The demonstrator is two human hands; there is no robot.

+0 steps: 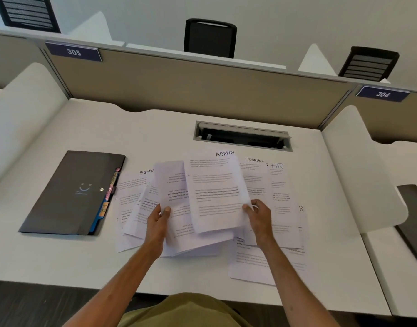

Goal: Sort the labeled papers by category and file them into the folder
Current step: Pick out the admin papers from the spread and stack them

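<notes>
- Left hand (159,220): centre of the frame, fingers under and thumb on top of the inverted sheet (169,182), gripping its lower edge. The print on this sheet reads upside down, and the sheet is raised off the pile.
- Right hand (258,214): right of centre, thumb and fingers pinching the right edge of the ADMIN sheet (217,192). This sheet is held up and overlaps the inverted sheet's right side.
- Paper pile (198,244): loose printed sheets fanned on the counter (61,256) beneath both hands, overlapping at mixed angles.
- FINANCE sheet (256,175): flat, just right of the ADMIN sheet and partly under it.
- HR sheet (279,182): flat at the right of the pile, beside the FINANCE sheet.
- Second finance sheet (132,185): left of the pile, its heading cut off by the inverted sheet.
- Bottom sheet (250,263): lower right of the pile, nearest the counter edge.
- Folder (70,192): dark, closed and flat at centre left, just beside the pile. Coloured tabs (108,197) stick out along its right edge.
- Cable slot (243,136): open recess in the counter above the pile.
- Partition (202,90): upper frame, with plates 305 (73,52) and 304 (382,93).
- Second dark folder (412,220): right edge, on the neighbouring counter.
</notes>
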